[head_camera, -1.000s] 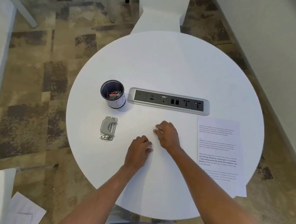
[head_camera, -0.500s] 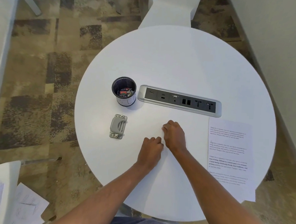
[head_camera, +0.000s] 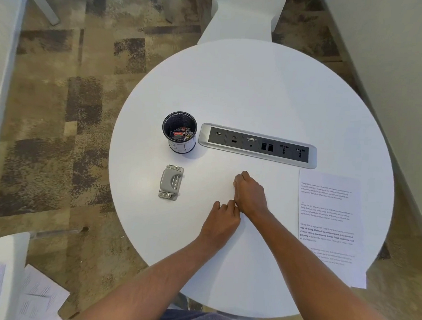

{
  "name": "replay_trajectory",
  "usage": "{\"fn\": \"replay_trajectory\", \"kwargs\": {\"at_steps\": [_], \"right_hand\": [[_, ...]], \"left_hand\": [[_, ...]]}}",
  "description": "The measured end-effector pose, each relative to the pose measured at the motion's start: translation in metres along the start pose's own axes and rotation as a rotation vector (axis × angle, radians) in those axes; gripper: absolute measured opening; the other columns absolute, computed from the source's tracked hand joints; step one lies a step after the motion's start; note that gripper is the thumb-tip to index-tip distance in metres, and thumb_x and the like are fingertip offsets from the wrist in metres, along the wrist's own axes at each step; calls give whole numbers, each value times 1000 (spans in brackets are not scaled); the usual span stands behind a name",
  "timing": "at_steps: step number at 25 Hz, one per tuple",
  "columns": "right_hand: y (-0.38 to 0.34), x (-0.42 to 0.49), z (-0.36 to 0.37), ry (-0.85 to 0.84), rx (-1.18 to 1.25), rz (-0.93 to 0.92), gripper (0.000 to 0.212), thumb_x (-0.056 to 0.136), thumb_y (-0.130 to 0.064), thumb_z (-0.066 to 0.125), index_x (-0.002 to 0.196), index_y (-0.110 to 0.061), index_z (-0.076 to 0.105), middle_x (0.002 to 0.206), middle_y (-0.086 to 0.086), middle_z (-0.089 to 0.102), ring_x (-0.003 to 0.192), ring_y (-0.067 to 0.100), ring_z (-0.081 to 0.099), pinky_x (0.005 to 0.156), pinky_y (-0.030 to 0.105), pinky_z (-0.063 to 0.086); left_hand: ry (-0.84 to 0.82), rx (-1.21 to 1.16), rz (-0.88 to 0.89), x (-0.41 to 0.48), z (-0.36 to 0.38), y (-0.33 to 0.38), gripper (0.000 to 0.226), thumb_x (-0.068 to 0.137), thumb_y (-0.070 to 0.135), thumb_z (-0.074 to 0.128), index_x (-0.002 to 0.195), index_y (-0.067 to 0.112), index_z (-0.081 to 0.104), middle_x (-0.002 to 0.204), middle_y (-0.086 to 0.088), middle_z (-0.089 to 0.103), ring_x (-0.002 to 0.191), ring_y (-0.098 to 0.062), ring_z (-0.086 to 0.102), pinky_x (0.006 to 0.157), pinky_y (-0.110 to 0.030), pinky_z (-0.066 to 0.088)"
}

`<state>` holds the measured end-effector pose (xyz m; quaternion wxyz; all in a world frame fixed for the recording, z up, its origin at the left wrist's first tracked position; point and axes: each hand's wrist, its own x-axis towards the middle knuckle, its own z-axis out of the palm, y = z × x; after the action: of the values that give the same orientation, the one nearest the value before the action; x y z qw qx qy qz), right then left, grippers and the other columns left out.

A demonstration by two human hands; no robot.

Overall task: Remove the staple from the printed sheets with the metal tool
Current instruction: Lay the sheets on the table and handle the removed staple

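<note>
Printed sheets lie flat at the bench's right edge, untouched; staple not discernible. Metal tool rests left of centre, below a mesh cup. Left hand and right hand have drawn together mid-bench, now touching, fingers curled; whether pinching anything, cannot tell. Judgement: removal not begun.

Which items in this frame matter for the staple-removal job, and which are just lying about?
For the job:
printed sheets, at the table's right edge
grey metal tool, lying untouched
left hand, right hand, curled together mid-table

Lying about:
black cup of small items
socket strip
loose papers on the floor
</note>
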<state>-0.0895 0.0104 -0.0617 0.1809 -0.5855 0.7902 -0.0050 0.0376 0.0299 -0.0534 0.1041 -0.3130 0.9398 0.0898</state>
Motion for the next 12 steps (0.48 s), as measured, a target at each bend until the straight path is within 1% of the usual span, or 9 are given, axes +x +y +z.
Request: {"fn": "replay_trajectory", "kwargs": {"at_steps": [2,4,6,7,8,9,10,11,12], "right_hand": [[3,0,1,-34,-67,-36,8,88,2,54,93,-4,55,98,11,57,70,26,58,58,36,49],[5,-2,0,-61,-157,-92,11,88,3,53,95,-6,53,98,13,57,66,24,54,56,33,44],[6,-5,0,-98,-227,-126,16,87,4,54,99,-5,52,100,14,55,67,25,55,56,32,41],[8,-8,2,-111,-235,-124,17,87,4,54,101,-5,52,101,14,54,68,26,56,56,33,40],[9,-10,3,-117,-159,-74,14,88,3,54,100,-5,52,101,14,53,70,27,57,58,34,41],[11,-12,1,-115,31,17,8,91,0,51,94,-7,52,98,12,53,72,26,57,60,35,42],[14,-12,-3,-99,356,167,10,93,-4,48,84,-9,50,91,10,52,71,22,56,61,33,42],[17,-11,-9,-101,750,324,19,94,-7,47,76,-12,47,81,8,50,66,18,53,59,30,40],[20,-12,-17,-111,1104,457,23,94,-9,47,72,-13,45,74,6,46,61,15,51,57,28,38]], "left_hand": [[4,19,27,-1,3,0,21,56,6,80,67,18,66,57,4,54,40,-9,44,54,-24,44],[17,0,34,2,2,-1,22,55,6,80,62,19,62,55,5,52,36,-8,42,53,-23,43],[-15,-127,-12,6,-3,-4,24,52,9,81,59,21,61,54,6,52,34,-8,42,53,-22,42],[-20,-245,-46,7,-8,-6,25,51,10,82,60,21,61,56,5,53,34,-9,44,52,-23,42],[-19,-336,-99,3,-9,-9,22,55,9,80,64,19,62,61,3,56,38,-12,49,53,-25,42],[-24,-417,-174,-1,-12,-12,16,64,7,74,72,15,62,72,-2,60,48,-19,56,56,-29,42],[-10,-500,-243,-2,-10,-17,10,75,3,63,81,10,61,86,-8,61,64,-28,60,62,-35,42],[16,-648,-334,-1,-12,-27,11,82,-1,53,87,6,59,95,-12,61,79,-32,60,70,-39,42],[59,-838,-425,0,-17,-38,14,84,-3,48,87,4,60,97,-15,62,86,-31,59,75,-40,43]]}}
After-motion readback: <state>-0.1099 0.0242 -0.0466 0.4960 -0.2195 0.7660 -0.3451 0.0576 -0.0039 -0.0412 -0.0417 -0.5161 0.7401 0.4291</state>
